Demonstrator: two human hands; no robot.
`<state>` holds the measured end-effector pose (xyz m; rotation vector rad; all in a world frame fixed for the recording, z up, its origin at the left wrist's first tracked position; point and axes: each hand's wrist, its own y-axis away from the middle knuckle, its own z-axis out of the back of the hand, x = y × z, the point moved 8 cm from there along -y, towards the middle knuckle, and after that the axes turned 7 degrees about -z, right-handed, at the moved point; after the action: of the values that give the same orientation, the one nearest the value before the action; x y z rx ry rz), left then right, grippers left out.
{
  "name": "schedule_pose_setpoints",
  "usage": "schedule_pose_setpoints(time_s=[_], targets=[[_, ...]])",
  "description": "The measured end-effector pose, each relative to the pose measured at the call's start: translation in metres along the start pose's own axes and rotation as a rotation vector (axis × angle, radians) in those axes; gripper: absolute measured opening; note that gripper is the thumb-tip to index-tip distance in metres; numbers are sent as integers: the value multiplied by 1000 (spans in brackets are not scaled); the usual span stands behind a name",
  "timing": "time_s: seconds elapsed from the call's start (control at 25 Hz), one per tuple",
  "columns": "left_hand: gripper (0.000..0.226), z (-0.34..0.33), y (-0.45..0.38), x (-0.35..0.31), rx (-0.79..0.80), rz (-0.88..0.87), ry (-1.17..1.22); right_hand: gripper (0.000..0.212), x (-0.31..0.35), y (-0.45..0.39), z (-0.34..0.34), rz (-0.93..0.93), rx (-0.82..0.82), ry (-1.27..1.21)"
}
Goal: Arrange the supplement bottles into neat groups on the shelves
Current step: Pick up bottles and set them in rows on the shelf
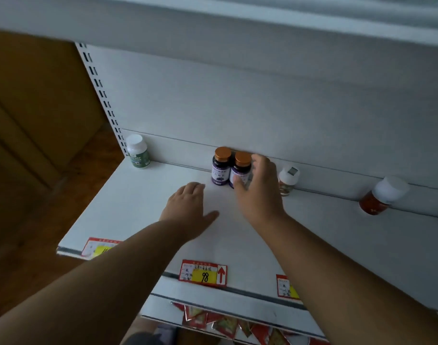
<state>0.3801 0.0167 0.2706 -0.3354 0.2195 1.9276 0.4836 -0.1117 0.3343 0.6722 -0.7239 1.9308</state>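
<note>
Two dark purple bottles with copper caps stand side by side at the back of the white shelf (143, 207): the left one (221, 168) and the right one (241, 170). My right hand (257, 188) is wrapped around the right purple bottle. My left hand (188, 207) lies flat on the shelf in front of them, fingers apart, holding nothing. A white bottle with a green label (137, 151) stands at the far left back. A white-capped bottle (287, 180) stands just right of my right hand. A red bottle with a white cap (381, 196) leans further right.
Red and yellow price tags (204, 273) hang on the shelf's front edge. An upper shelf (213, 28) overhangs close above. Red packets (225, 324) lie on the shelf below. Brown floor and wooden panelling are at the left.
</note>
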Motion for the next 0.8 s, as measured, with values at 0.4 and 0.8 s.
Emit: schedule_pose_setpoints(time_s=[0.4,0.8], targets=[[52,32,156,-21,-88,-233,167,47,31,171,37,-5,-44,36],[54,-32,253,16,45,-302,242,34,6,320,-11,-156,-17,30]])
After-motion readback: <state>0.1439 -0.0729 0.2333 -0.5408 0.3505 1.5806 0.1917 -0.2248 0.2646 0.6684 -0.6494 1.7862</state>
